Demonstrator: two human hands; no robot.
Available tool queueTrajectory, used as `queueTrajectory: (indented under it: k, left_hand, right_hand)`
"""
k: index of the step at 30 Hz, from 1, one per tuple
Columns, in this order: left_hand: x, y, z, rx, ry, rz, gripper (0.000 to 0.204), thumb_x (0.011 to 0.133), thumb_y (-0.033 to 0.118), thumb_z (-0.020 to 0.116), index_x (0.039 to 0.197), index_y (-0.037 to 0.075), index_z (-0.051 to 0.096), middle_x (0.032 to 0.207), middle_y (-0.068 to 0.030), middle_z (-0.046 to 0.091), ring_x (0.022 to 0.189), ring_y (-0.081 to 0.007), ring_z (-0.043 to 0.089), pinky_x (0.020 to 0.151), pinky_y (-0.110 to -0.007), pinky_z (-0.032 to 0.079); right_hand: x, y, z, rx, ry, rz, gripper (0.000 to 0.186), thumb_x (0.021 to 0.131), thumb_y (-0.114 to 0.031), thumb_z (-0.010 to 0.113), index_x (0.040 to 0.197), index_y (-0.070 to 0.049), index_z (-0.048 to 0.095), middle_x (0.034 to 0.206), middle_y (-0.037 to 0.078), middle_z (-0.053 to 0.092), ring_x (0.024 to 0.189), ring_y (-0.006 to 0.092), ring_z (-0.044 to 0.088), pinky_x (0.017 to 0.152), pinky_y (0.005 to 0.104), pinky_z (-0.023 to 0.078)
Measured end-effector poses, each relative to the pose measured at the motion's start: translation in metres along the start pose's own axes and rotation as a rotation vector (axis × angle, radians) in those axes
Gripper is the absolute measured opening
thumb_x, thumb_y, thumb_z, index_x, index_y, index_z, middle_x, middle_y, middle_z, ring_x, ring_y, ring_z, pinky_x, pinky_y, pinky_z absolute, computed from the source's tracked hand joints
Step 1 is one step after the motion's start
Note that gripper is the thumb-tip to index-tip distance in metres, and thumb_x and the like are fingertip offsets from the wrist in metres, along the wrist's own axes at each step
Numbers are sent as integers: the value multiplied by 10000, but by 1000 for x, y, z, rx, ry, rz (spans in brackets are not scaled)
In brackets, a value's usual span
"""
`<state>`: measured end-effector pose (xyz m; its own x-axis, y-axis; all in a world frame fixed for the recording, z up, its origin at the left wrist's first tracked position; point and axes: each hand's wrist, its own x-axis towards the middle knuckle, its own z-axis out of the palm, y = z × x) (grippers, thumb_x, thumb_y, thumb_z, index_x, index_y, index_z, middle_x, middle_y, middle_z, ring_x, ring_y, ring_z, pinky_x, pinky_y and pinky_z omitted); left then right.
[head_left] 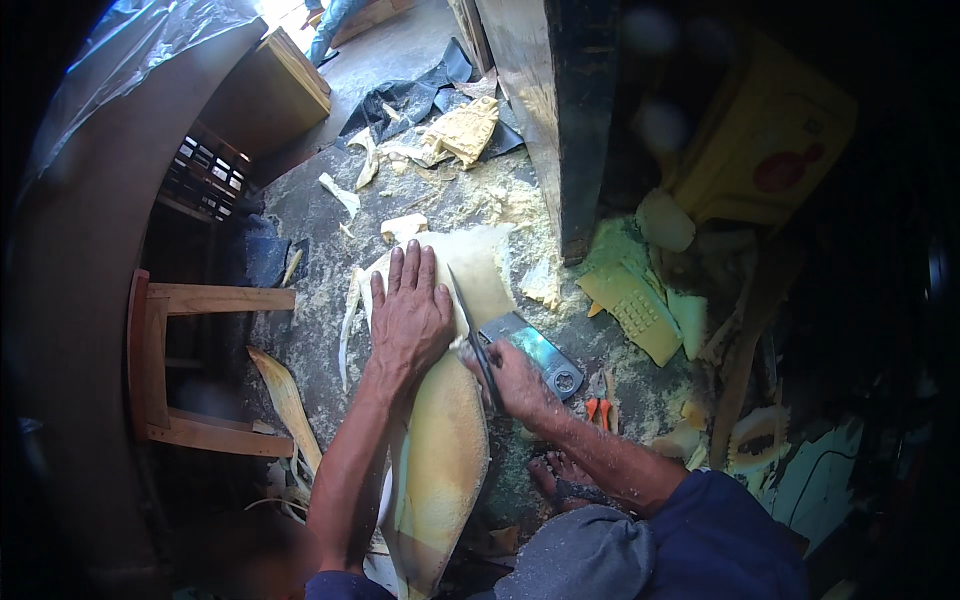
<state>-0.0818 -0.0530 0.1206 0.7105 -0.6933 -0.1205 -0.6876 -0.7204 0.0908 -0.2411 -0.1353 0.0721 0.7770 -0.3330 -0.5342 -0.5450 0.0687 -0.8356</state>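
My left hand (pixel 408 305) lies flat, fingers stretched out, on a pale cream foam sheet (pixel 478 262). In my right hand (pixel 520 382) is a long, narrow cutting tool (pixel 462 308) with a dark grip. Its pointed blade slants up and left across the sheet beside my left fingers; whether it is a knife or scissors I cannot tell. Below my left hand a long, curved yellowish foam piece (pixel 445 450) runs toward me. A flat grey device (pixel 538 352) with a shiny face and a round dial lies just beyond my right hand.
Orange-handled pliers or snips (pixel 598 408) lie near my right forearm. Foam scraps (pixel 462 132) and crumbs litter the dark floor. A wooden frame (pixel 215 298) stands at left, a wooden post (pixel 575 130) at upper right. A yellow container (pixel 765 140) sits farther right; a person's leg (pixel 335 25) shows far off.
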Motion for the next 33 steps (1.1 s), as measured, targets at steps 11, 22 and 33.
queueTrajectory:
  k: [11, 22, 33]
  left_hand:
    - [-2, 0, 1, 0, 2, 34, 645, 1046, 349, 352, 1623, 64, 313, 1713, -153, 232, 1599, -335, 154, 1282, -553, 70]
    - [-1, 0, -1, 4, 10, 17, 651, 1044, 368, 363, 1613, 54, 327, 1702, -163, 256, 1591, -349, 178, 1279, -560, 91]
    - [-4, 5, -7, -33, 18, 12, 808, 991, 541, 452, 1616, 47, 319, 1703, -195, 229, 1594, -358, 159, 1287, -540, 81]
  right_hand:
    - [34, -12, -9, 233, -17, 21, 481, 965, -478, 719, 969, -2, 647, 713, 40, 621, 642, 119, 610, 582, 316, 479]
    - [73, 12, -23, 371, -118, -174, 461, 980, -455, 716, 981, 2, 651, 690, 4, 584, 547, 134, 560, 497, 308, 435]
    - [75, 34, -55, -641, 630, -393, 568, 967, -351, 684, 1330, 73, 577, 1161, 207, 676, 1018, 352, 689, 923, 473, 552]
